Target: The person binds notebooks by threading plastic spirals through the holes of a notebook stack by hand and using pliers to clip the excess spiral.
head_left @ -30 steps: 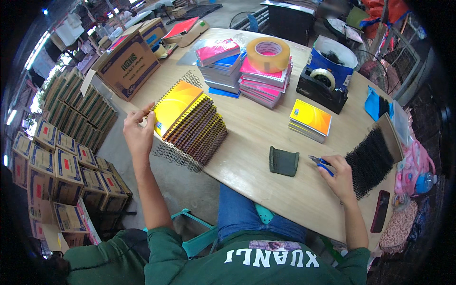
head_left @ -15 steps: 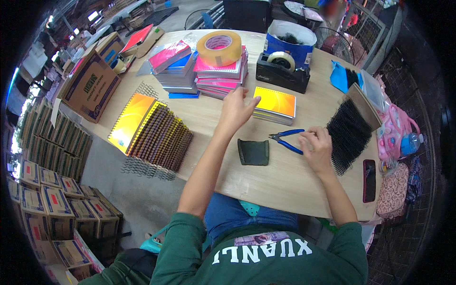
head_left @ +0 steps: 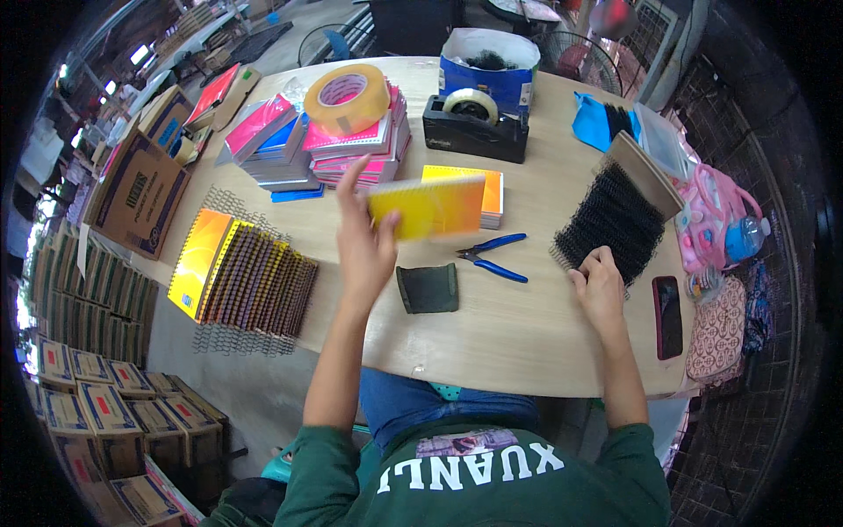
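My left hand [head_left: 362,237] holds a yellow-orange notebook [head_left: 430,209] by its left end, raised above the table and blurred by motion. Behind it lies a small stack of like notebooks [head_left: 492,198]. At the lower edge of a row of black spiral binding coils [head_left: 610,224], my right hand [head_left: 601,279] has its fingers pinched on a coil; the fingertips are partly hidden. Blue-handled cutting pliers [head_left: 496,259] rest on the table between my hands. Close by is a dark green pad [head_left: 428,290] with raised sides.
At the left edge sit yellow notebooks [head_left: 198,272] threaded with many coils. Behind are pink and blue notebook stacks [head_left: 351,158], a tape roll [head_left: 347,98], a black tape dispenser [head_left: 474,132] and a blue box [head_left: 492,75]. A phone [head_left: 667,318] lies at right.
My left hand has lifted a notebook from the small stack and drawn it left. My right hand has moved from beside the pliers to the black coils. The whole view has shifted slightly.
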Demonstrator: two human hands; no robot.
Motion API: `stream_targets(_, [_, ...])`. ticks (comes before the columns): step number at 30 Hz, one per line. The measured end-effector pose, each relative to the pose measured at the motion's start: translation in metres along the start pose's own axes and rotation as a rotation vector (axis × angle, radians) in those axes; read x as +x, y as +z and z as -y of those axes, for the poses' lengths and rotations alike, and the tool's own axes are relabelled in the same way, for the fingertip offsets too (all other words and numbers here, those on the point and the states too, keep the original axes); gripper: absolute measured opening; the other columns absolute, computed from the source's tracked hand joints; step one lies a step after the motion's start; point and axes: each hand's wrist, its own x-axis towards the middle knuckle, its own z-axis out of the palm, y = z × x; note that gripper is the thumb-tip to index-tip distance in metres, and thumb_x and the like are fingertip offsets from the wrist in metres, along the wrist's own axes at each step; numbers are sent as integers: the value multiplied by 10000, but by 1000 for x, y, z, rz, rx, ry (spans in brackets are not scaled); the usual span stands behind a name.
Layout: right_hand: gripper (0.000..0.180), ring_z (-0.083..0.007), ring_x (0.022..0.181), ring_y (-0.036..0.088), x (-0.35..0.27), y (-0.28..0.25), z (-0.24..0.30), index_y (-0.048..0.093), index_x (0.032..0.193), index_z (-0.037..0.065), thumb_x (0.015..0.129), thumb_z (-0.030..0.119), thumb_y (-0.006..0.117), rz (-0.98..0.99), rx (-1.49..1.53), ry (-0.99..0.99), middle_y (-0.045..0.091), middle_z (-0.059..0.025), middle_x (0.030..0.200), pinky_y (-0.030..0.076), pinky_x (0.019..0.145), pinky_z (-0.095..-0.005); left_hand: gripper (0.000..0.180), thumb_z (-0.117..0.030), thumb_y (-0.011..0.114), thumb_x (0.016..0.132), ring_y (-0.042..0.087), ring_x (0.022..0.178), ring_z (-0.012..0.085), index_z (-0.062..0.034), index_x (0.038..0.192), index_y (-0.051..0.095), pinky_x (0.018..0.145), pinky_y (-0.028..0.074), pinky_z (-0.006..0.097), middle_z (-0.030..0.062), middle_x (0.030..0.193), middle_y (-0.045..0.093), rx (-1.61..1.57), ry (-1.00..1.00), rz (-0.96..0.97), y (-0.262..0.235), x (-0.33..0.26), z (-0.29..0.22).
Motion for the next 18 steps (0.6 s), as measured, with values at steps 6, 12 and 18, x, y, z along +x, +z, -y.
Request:
stream_targets(6, [115, -337, 899, 625, -2, 1, 12, 673, 913, -26, 812, 22, 702, -105, 323, -268, 601, -171, 1010, 503, 790, -408, 676, 211, 554, 639, 574, 921, 268, -99, 1229, 662, 761, 510, 358, 133, 966, 524, 206, 130, 155, -17, -152, -4])
stream_targets(12, [231, -258, 796, 657, -20, 1, 57, 739, 1062, 37, 835, 34, 696, 322, 600, -407, 682, -137, 879, 522, 728, -356, 196, 44, 674, 833, 519, 937, 275, -30, 1012, 640, 734, 503, 350, 157, 1018, 490, 135, 37, -21, 26, -164, 10])
stream_targets(18, [188, -238, 792, 668, -19, 10, 61, 763, 994, 55, 816, 22, 712, 301, 698, -528, 702, -105, 884, 529, 694, -341, 140, 8, 692, 847, 510, 922, 251, -21, 975, 642, 648, 506, 330, 122, 950, 528, 191, 110, -40, 29, -156, 16])
